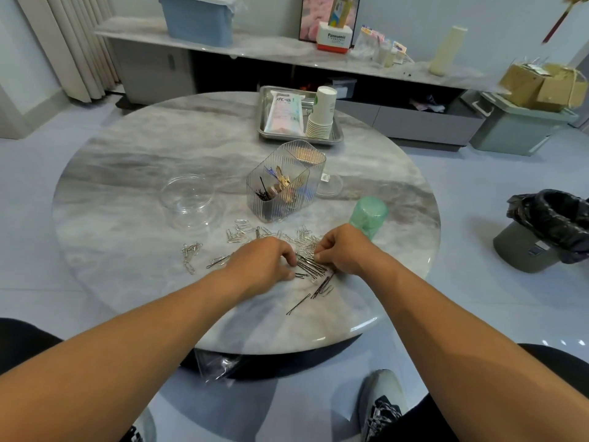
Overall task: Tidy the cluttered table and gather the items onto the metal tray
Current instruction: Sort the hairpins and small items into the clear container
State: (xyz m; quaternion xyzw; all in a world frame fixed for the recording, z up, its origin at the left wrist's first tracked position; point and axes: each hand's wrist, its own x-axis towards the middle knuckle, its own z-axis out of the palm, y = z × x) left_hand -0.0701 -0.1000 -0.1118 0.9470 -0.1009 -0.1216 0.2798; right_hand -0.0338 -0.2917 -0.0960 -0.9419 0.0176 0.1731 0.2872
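Note:
Black hairpins [314, 269] lie in a loose heap near the front of the round marble table [127, 173]. My left hand [264, 263] and my right hand [341, 250] both have curled fingers pinching into that heap from either side. Silver paper clips [242, 232] are scattered just beyond and to the left of my hands. A ribbed clear organiser [280, 189] with pins and clips stands behind them. The metal tray [266, 135] sits at the table's far side, holding a plastic packet [285, 111] and a stack of paper cups [322, 113].
A clear round bowl [188, 199] stands at the left, a clear lid [331, 186] behind the organiser, a green roll [368, 215] beside my right hand. A black-lined waste bin [541, 231] is on the floor at right. A plastic bag [216, 365] hangs below the table's front edge.

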